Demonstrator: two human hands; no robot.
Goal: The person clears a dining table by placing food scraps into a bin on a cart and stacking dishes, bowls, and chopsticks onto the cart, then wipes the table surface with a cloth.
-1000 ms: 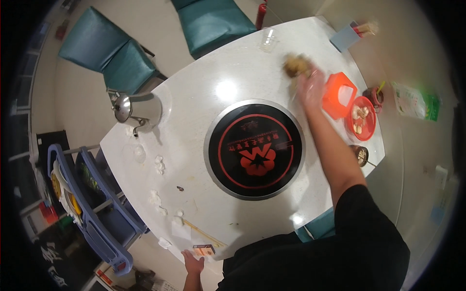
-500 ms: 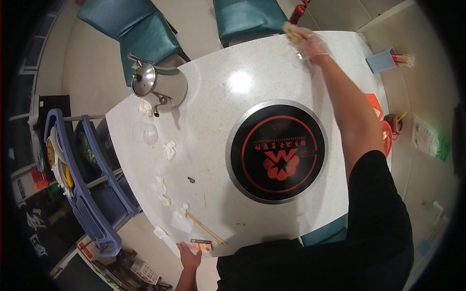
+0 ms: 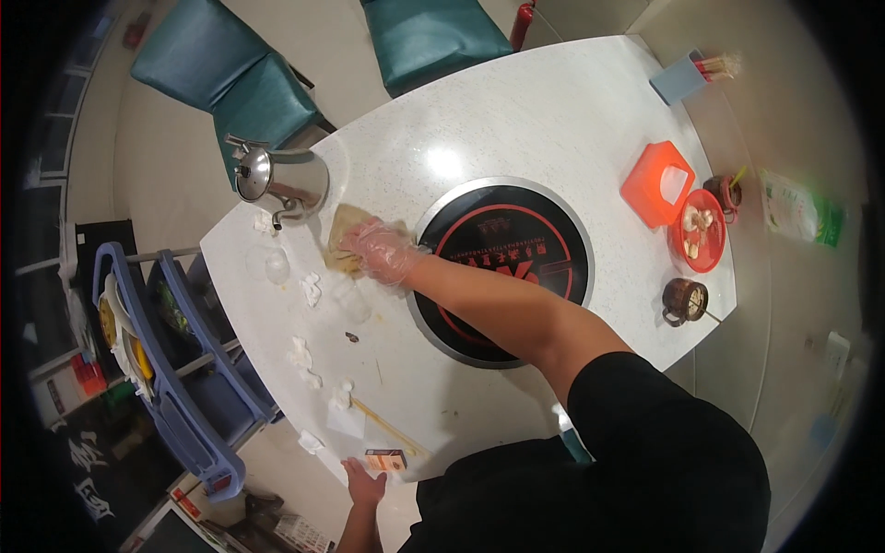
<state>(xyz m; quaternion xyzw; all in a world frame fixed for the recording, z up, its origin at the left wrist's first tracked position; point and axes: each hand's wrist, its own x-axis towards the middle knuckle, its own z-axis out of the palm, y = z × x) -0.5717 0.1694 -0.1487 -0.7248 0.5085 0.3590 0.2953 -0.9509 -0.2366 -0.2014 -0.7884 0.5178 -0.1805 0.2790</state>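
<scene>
My right hand [image 3: 380,251], in a clear plastic glove, presses a tan cloth [image 3: 347,226] onto the white table [image 3: 553,111]. It lies left of the round black hob [image 3: 461,230], and my forearm crosses over that hob. A steel kettle [image 3: 286,180] stands beyond the cloth to the left. Fingers apart and holding nothing, my left hand [image 3: 365,483] rests at the near table edge, beside a small orange-and-dark box [image 3: 385,459]. Chopsticks [image 3: 387,427] and crumpled tissues [image 3: 300,355] lie farther up from it.
At the right are an orange tissue box [image 3: 656,184], a red basket with garlic [image 3: 697,230], a brown jar [image 3: 685,300] and a chopstick holder [image 3: 679,78] by the wall. A blue trolley [image 3: 175,369] flanks the table's left; green chairs [image 3: 433,41] stand behind.
My right hand has swept the cloth from the far right edge to the left, beside the hob. The view has shifted, so more of the right side shows. My left hand stays at the edge.
</scene>
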